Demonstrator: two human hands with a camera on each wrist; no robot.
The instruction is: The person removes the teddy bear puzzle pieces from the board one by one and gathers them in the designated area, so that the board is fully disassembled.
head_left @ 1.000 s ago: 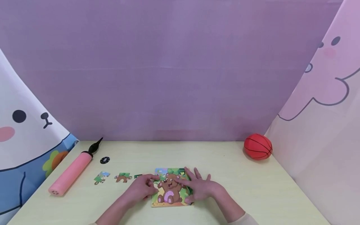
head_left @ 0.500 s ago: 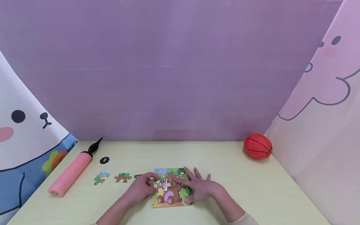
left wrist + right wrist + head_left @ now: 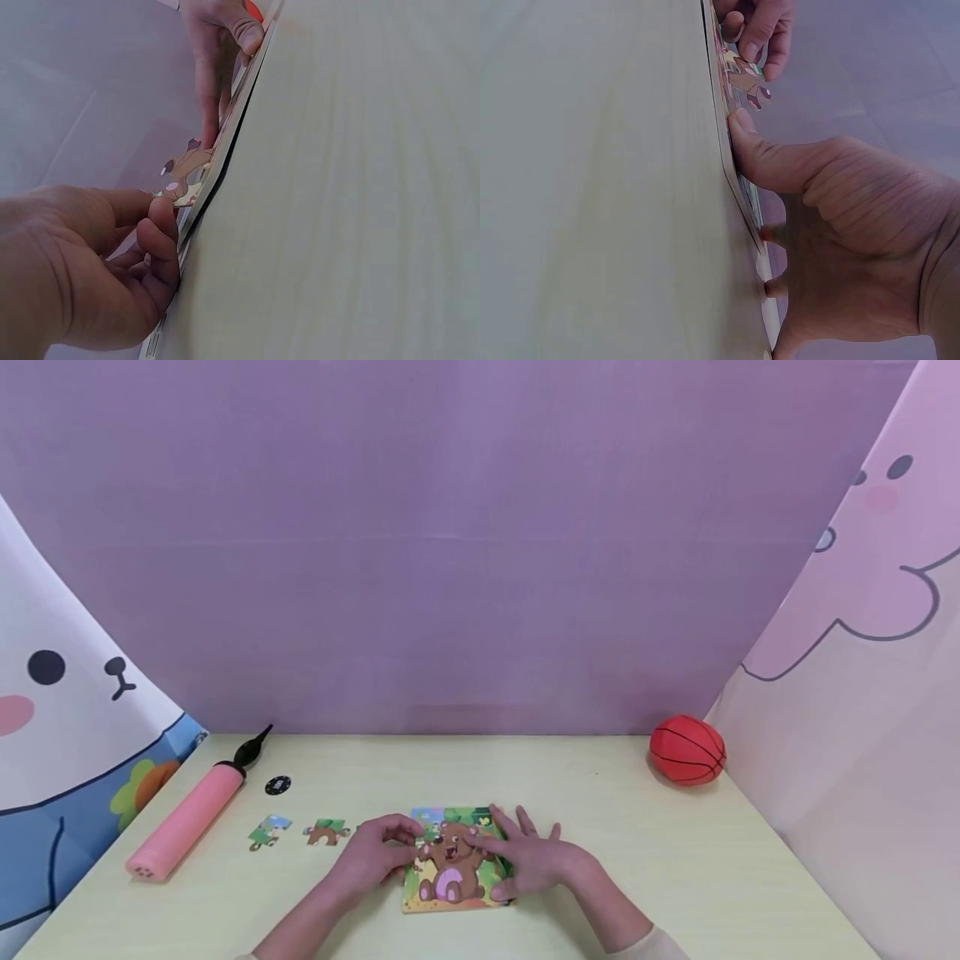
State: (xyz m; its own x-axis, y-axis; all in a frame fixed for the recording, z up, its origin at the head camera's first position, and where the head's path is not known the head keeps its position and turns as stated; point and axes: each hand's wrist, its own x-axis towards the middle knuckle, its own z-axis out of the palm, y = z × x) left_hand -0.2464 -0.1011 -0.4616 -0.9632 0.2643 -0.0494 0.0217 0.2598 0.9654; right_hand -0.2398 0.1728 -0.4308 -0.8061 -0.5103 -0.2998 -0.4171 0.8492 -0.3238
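A bear jigsaw puzzle (image 3: 450, 889) lies on the table in front of me. My left hand (image 3: 372, 853) is at its left edge and pinches a jigsaw piece (image 3: 182, 174) between thumb and finger. In the left wrist view that piece stands tilted up from the puzzle, showing part of the bear's face. My right hand (image 3: 534, 858) rests on the puzzle's right side with fingers spread; the thumb touches its lower right and the outer fingers reach the table. How far the pinched piece is seated cannot be seen from above.
Two loose jigsaw pieces (image 3: 270, 832) lie left of my left hand. A black round chip (image 3: 278, 785) is behind them, and a pink hand pump (image 3: 187, 818) lies at the far left. A red toy basketball (image 3: 687, 750) sits at the back right.
The pinched piece showed a bright glare half a second ago and now its picture is clear, so its tilt has changed. My left hand has shifted slightly; the right hand stays put.
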